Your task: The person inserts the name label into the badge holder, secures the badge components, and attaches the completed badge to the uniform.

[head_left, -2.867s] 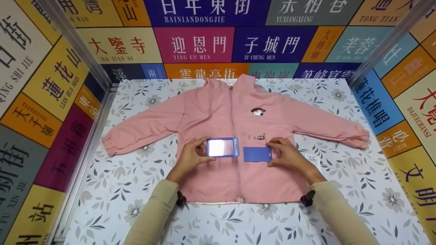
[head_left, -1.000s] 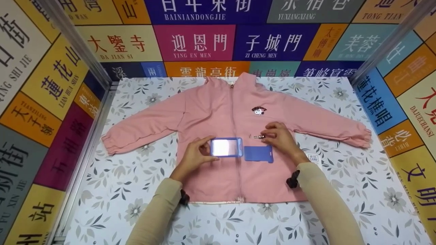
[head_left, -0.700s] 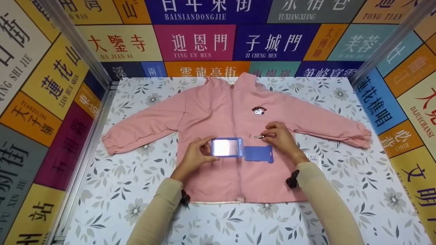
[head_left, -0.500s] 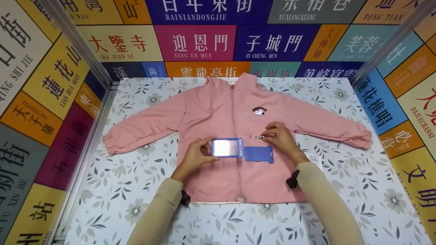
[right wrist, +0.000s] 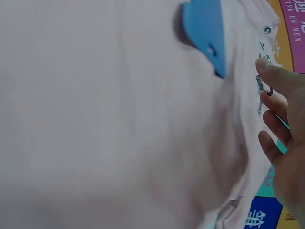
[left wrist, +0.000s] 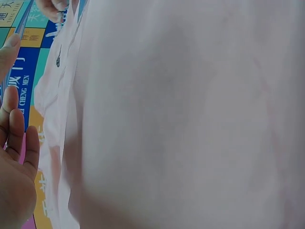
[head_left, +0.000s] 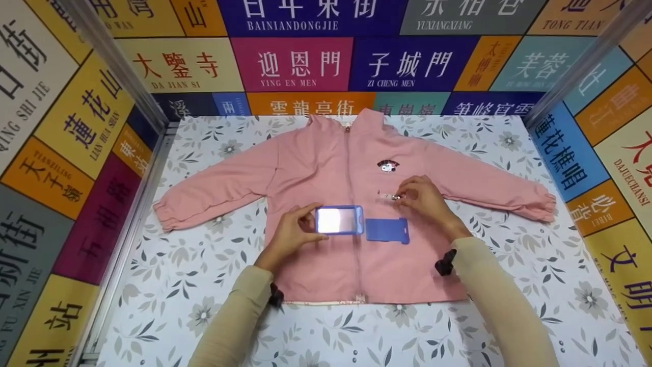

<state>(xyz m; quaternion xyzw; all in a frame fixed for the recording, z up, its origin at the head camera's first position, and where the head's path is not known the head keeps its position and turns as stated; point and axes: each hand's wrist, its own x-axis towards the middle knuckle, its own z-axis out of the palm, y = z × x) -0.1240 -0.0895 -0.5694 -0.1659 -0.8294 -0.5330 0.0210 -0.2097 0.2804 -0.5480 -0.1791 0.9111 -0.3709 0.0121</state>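
My left hand [head_left: 288, 233] pinches the near-left end of a blue card holder [head_left: 336, 220] with a pale, shiny window, between thumb and fingers. It is held over the zip line of the pink jacket [head_left: 316, 267]. My right hand [head_left: 427, 203] pinches a small badge clip [head_left: 389, 197] with a metal end and a clear strap, thumb against index finger. In the right wrist view the other fingers of that hand are loosely bent. Below the clip, a flat blue cover plate [head_left: 386, 230] with a slotted end lies on the jacket, apart from the holder.
The jacket lies spread with both sleeves out on a white table [head_left: 204, 326] with a floral pattern. A black and white cartoon patch [head_left: 388, 166] sits on its chest. Panels with large lettering [head_left: 295, 66] enclose the back and sides.
My right hand left the blue cover plate and took hold of the badge clip. In the last half second it has moved slightly away and right with the clip. The left hand is nearly still.
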